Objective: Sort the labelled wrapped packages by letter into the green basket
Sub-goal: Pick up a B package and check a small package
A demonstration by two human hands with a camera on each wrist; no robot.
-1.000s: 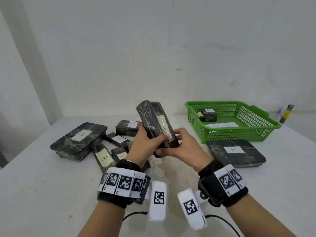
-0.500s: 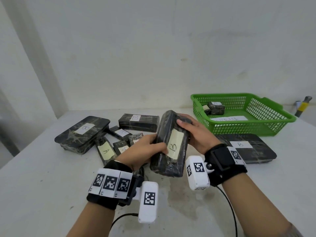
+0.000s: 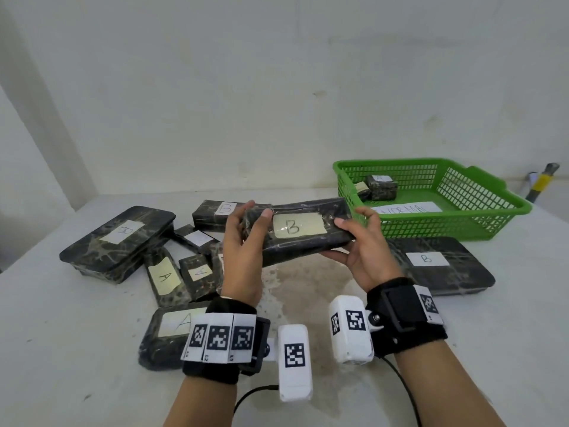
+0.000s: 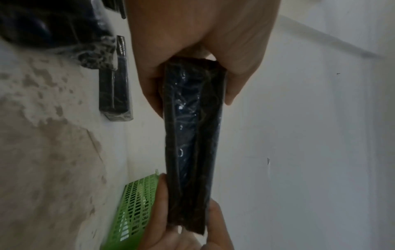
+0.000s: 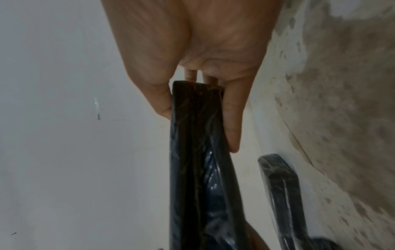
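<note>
The B-labelled package [image 3: 297, 231] is held level above the surface [image 3: 308, 291], just left of the green basket [image 3: 480, 223], label up. The left hand [image 3: 241, 251] pinches its left end between thumb and fingers; the right hand [image 3: 361, 251] pinches its right end the same way, thumb on top.

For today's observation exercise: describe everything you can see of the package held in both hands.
The held package is a long, flat block in dark marbled wrap under glossy clear film, with a pale label marked B facing the camera. It lies roughly level in the air above the table, near the green basket. The left hand grips one end, the right hand the other.
</note>
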